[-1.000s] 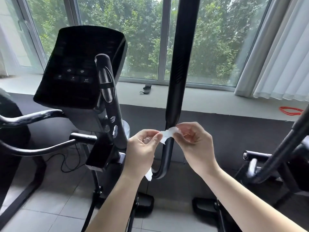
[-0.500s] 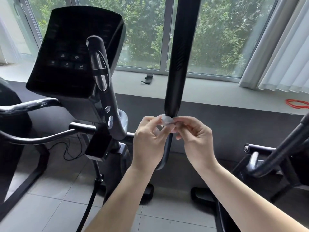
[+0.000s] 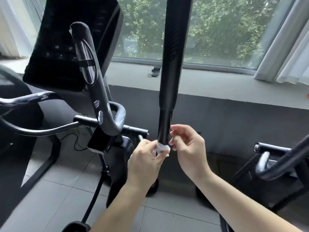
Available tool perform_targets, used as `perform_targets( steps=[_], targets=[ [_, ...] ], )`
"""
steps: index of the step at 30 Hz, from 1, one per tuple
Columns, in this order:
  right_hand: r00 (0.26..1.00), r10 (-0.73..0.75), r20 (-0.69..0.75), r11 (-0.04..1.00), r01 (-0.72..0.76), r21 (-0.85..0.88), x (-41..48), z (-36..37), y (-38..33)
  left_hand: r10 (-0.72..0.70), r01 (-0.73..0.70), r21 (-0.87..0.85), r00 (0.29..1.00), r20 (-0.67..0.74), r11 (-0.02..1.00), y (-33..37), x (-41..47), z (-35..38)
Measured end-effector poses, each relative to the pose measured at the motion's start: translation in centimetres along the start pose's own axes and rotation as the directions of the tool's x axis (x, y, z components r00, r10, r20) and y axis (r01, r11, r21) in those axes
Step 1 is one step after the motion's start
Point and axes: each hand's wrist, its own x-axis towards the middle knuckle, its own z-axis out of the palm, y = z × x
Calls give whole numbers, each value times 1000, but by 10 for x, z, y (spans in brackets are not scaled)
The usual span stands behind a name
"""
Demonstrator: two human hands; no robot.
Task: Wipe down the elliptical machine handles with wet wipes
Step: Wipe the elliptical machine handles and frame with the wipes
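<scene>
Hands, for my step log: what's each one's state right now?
Left hand: holds the wet wipe against the handle bar.
Right hand: fingers curled beside the wipe; a grip cannot be told.

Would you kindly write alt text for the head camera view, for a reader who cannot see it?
A person's left hand grips a wet wipe wrapped around a black upright elliptical handle, while the right hand rests curled fingertips at the wipe's other edge.

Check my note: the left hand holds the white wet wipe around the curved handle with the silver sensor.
Wrong handle. In the head view the left hand holds the white wet wipe around the straight black upright handle; the curved handle is untouched.
</scene>
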Motion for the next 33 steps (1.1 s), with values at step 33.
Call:
perform_targets(
  steps=[33],
  targets=[
    [941,244,-233,946,-284,-158,-67,39,57,79,-161,231,940,331,959,-193,37,63]
  ],
)
